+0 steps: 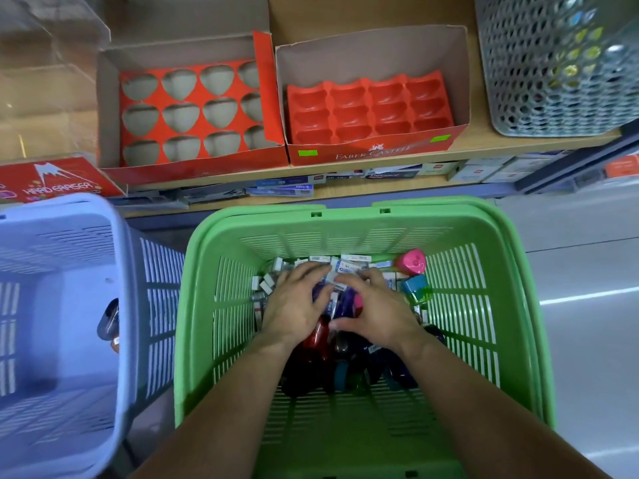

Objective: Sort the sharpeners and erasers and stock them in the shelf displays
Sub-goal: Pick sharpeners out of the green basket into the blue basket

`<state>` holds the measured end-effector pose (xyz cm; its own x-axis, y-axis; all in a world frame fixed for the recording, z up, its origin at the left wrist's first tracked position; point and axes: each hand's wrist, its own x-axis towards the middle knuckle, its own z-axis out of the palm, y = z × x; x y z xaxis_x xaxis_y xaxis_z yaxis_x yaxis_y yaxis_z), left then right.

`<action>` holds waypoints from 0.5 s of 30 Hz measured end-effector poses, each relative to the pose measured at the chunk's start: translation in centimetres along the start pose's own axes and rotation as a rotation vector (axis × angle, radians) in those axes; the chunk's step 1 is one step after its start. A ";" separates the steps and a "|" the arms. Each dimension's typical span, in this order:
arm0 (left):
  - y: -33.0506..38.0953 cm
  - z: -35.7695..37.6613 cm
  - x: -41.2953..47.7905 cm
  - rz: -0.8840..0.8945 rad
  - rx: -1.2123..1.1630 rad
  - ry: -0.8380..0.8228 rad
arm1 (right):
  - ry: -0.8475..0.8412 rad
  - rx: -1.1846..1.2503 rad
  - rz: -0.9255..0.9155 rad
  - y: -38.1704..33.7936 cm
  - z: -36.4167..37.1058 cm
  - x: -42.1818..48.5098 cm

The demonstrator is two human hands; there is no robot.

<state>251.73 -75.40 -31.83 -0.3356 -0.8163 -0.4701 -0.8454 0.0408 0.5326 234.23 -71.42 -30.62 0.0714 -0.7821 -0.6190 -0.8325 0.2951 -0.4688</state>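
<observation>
A green basket (242, 257) in front of me holds a mixed pile of white erasers (349, 262) and coloured sharpeners, among them a pink one (411, 261) and a teal one (416, 285). Both my hands are down in the pile. My left hand (297, 302) lies over the items with fingers curved. My right hand (377, 312) also covers items with bent fingers; whether either grips something is hidden. On the shelf stand two red display boxes, one with cut-out holes (193, 108) and one with a moulded tray (370, 108); both have vacant slots.
A blue basket (114, 271) stands at the left with a dark object at its wall. A red "Hard Eraser" box (58, 181) sits at the shelf's left, and a grey perforated basket (553, 70) at the right. Stationery boxes line the lower shelf.
</observation>
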 end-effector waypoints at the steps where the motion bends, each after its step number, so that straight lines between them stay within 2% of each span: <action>1: 0.0 0.0 0.0 -0.009 0.030 -0.038 | 0.003 -0.078 -0.017 -0.1 0.1 0.1; 5: -0.1 -0.8 0.3 -0.069 0.011 -0.133 | 0.036 -0.098 -0.006 1.0 0.1 0.2; 8: -0.1 -1.2 0.4 -0.056 0.061 -0.156 | 0.123 0.144 0.051 1.6 -0.3 -0.1; 11: 0.0 -0.9 0.1 -0.042 0.046 -0.101 | 0.216 0.312 0.081 1.5 0.0 0.1; 15: 0.7 -1.9 -0.2 -0.157 -0.147 -0.017 | 0.315 0.283 0.120 1.0 0.1 0.3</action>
<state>252.01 -76.32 -30.04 -0.2125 -0.7958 -0.5670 -0.8186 -0.1719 0.5480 233.42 -71.29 -31.30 -0.2240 -0.8493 -0.4780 -0.6384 0.4984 -0.5865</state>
